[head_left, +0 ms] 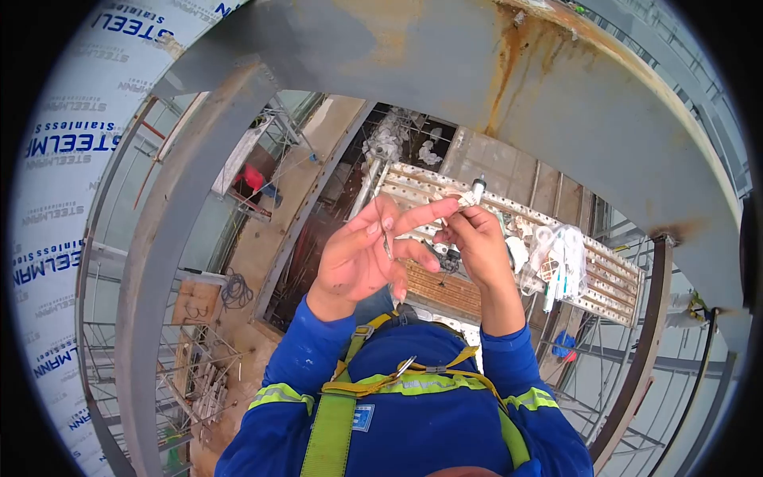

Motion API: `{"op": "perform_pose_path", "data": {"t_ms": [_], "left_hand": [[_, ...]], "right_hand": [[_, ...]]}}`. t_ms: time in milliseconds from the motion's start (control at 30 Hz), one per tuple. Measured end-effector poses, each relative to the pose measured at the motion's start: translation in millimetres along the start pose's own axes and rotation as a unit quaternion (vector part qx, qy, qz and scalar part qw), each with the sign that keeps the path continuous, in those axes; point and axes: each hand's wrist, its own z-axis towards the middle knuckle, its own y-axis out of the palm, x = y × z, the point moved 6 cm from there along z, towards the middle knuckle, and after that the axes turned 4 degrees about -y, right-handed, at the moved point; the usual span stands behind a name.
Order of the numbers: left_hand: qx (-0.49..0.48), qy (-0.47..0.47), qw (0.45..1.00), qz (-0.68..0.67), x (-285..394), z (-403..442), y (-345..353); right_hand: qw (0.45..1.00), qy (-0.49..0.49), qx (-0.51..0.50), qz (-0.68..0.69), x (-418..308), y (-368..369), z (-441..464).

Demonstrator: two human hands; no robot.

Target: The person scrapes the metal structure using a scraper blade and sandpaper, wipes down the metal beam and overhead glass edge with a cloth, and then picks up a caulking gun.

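Observation:
Both of my hands are raised in front of my chest, with their fingertips meeting. My left hand (350,253) faces palm up, and a thin dark pointed strip (387,242) is held between its curled fingers; its exact kind I cannot tell. Its forefinger reaches across to my right hand (483,245). That hand is closed in a pinch at the fingertip, and whatever lies in the pinch is too small to make out. Just behind the fingertips, a grey-white cylindrical nozzle or tube end (478,188) shows; the rest of it is hidden.
Perforated metal planks (612,274) form a platform below, bearing a clear plastic bag (560,258) with white tubes. A rust-stained grey steel beam (445,71) curves overhead. A steel post (171,238) stands left. Lower down, a person in red (253,179) is near scaffolding.

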Motion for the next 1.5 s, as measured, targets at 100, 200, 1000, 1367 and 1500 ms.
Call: {"op": "perform_pose_path", "data": {"t_ms": [100, 200, 1000, 1367, 1500], "left_hand": [[0.027, 0.006, 1.0, -0.01, -12.2, -4.9, -8.3], [0.043, 0.008, 0.999, -0.026, -14.0, -12.3, -15.9], [0.279, 0.005, 0.96, -0.033, -61.9, -61.3, -89.9], [0.503, 0.31, 0.682, 0.431, -10.0, -65.1, -156.2], [0.496, 0.334, 0.62, 0.508, 1.7, -50.7, -137.1]], "right_hand": [[0.998, 0.001, 0.005, 0.058, 3.6, 8.2, -4.2], [0.983, 0.04, -0.064, 0.166, 0.9, 25.8, -8.1], [0.962, 0.025, 0.196, 0.189, 93.6, 7.1, 1.4], [0.945, -0.075, -0.101, -0.303, 60.7, 54.6, -24.1], [0.879, -0.187, -0.145, -0.414, 29.2, 76.0, -35.0]]}}
